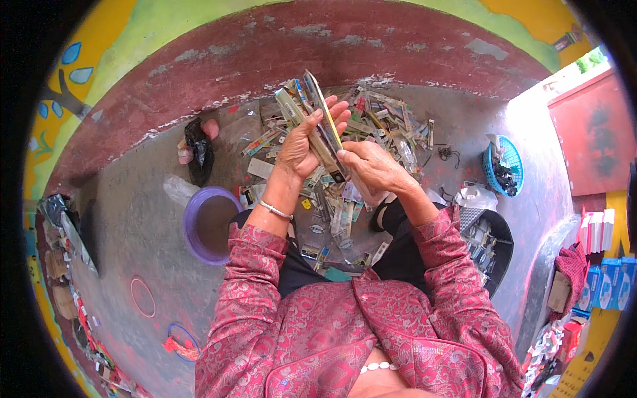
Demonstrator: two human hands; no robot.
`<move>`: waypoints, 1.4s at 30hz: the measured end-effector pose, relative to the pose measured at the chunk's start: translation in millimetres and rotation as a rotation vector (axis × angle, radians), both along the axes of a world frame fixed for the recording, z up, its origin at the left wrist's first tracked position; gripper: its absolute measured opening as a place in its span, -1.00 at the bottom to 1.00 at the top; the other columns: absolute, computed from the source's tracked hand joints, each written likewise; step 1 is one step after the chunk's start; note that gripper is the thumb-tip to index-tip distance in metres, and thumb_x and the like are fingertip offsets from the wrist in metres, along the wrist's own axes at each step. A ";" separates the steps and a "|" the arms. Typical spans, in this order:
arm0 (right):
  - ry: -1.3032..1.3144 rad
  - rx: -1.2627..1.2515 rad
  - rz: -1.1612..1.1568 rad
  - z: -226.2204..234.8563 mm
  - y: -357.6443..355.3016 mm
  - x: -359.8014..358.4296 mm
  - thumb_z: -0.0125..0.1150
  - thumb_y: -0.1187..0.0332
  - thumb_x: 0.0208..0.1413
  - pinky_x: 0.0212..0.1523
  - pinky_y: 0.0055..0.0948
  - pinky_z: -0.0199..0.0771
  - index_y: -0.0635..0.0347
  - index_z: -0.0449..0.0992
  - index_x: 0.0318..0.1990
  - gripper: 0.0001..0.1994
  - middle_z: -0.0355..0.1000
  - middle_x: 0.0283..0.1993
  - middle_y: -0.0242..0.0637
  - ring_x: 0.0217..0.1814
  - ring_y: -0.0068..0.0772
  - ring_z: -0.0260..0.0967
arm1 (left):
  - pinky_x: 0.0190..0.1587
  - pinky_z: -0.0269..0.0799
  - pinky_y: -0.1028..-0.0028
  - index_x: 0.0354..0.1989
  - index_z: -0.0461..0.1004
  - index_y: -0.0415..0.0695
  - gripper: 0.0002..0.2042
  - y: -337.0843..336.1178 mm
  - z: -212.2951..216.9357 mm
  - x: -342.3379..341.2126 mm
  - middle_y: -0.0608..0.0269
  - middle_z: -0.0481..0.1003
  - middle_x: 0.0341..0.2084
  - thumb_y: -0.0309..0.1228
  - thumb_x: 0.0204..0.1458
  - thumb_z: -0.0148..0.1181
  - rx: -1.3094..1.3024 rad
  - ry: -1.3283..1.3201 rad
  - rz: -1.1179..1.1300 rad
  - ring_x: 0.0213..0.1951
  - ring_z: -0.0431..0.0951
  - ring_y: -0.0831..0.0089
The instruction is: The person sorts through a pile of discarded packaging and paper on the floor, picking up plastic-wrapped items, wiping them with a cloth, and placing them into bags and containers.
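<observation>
My left hand [300, 149] is closed round a bundle of long narrow flat packages [288, 106], its thumb across them and its fingertips showing past the far side. The bundle slants up and to the left above the floor. At the bundle's right side, my right hand [377, 166] pinches the lower edge of a yellow-edged package. Clear plastic [366, 192] hangs below that hand; whether its fingers hold it too I cannot tell. Beneath both hands, a heap of similar narrow packages [391, 126] lies spread over the floor between my knees and the wall.
A purple basin [194, 242] stands left of my knee, near a black plastic bag [198, 149]. To the right are a blue basket [492, 174] with dark items and a black tub [507, 249] of small packages. Two hoops [143, 297] lie at lower left. A red wall [219, 60] curves behind.
</observation>
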State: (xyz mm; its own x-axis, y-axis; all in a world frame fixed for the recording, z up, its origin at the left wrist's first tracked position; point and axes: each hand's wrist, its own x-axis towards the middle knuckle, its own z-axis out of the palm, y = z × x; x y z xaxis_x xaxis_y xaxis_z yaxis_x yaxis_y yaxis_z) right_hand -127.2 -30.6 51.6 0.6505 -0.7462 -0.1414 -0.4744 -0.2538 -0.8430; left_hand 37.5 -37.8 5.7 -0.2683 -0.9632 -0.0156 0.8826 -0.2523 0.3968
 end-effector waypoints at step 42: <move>-0.610 -0.656 -0.893 17.5 -55.4 -25.1 -0.01 0.41 0.07 -0.41 -0.41 0.39 0.26 0.44 -0.34 -0.87 0.41 -0.49 -0.17 -0.42 -0.31 0.41 | -0.12 0.44 0.43 -0.07 0.31 -0.27 -0.60 29.1 4.7 -21.6 0.05 0.44 -0.19 -0.53 -0.17 0.19 0.010 -0.509 -0.221 -0.17 0.49 0.32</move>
